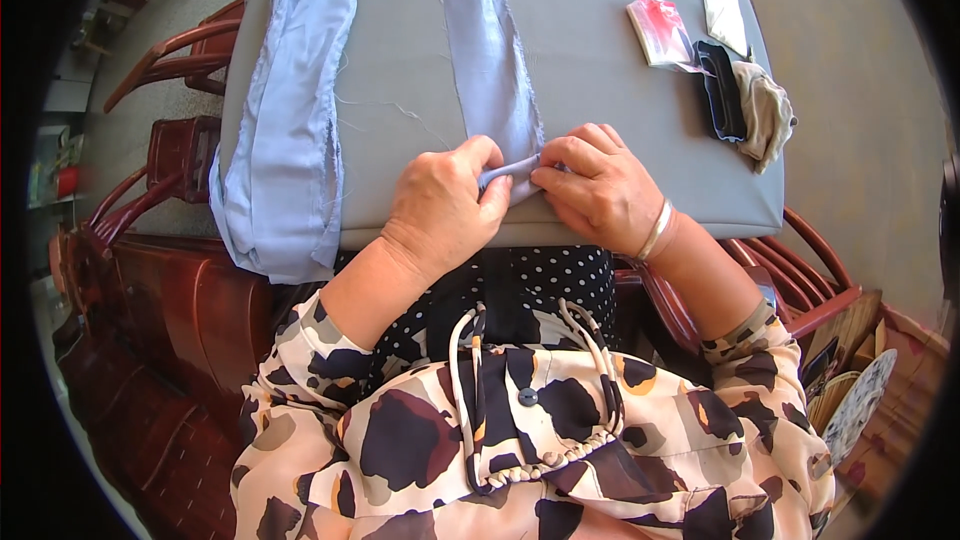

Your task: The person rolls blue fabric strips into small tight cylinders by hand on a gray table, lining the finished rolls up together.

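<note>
A: Where is the light blue fabric strip (488,50)?

B: On the grey-covered table (400,50), running from the far edge straight down to the person's hands. Its near end is folded over into a narrow band, close to the table's near edge.

A: And the left hand (447,190)?

B: Closed in a pinch, thumb and forefinger gripping the left side of that folded band. The other fingers curl underneath, mostly hidden.

A: What about the right hand (598,185)?

B: Also pinching: its thumb and fingertips hold the right side of the fold, just beside the left thumb. A pale bangle (656,229) circles that wrist.

A: Is there more blue cloth about?

B: Yes, a wider light blue length (290,130) lies along the table's left side, with frayed edges, and its near end hangs over the rim. Loose threads (395,108) trail between it and the strip.

A: What sits at the right?

B: A clear plastic packet (662,33) with red and white contents, a white pouch (724,8) near it, then a black item (722,90) whose kind I can't tell, touching a crumpled beige cloth (765,118).

A: Beyond the table?

B: Reddish-brown wooden chairs (185,58) at both sides.
</note>
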Tool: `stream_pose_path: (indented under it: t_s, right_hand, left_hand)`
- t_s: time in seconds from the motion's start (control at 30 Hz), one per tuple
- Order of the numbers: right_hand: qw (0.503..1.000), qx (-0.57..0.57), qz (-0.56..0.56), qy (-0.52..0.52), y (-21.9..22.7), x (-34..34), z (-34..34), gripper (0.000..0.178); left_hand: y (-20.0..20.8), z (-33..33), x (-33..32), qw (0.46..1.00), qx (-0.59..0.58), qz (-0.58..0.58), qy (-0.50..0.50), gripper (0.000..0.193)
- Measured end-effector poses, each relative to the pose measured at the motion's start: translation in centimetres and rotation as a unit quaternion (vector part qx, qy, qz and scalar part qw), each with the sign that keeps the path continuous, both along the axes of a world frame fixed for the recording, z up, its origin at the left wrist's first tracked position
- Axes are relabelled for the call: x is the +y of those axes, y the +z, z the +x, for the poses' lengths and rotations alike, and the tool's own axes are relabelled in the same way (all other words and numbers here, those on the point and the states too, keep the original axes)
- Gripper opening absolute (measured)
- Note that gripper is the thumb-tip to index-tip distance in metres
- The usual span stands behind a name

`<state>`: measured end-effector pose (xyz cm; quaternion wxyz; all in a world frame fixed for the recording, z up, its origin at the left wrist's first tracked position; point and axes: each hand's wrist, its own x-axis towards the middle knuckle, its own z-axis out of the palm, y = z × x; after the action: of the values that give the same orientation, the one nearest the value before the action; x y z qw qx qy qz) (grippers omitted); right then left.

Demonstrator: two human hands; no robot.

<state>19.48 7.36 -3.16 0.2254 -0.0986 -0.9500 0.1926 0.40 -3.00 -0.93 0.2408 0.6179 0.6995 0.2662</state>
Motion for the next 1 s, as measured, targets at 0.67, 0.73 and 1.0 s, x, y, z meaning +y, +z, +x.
stream_pose_path:
  t_s: [0.67,0.73,1.0]
  right_hand:
    - [0.996,0.036,-0.07,0.042,0.8,1.3,0.1,0.017]
    - [0.992,0.031,-0.099,0.064,1.4,1.4,0.6,0.015]
    - [0.985,-0.016,-0.174,0.012,1.0,0.6,0.6,0.014]
  left_hand:
    - [-0.8,-0.2,-1.8,0.963,0.086,0.247,-0.068,0.023]
    - [-0.1,-0.1,-2.3,0.97,0.061,0.213,-0.102,0.022]
    - [-0.9,-0.2,-2.4,0.978,0.042,0.191,-0.075,0.011]
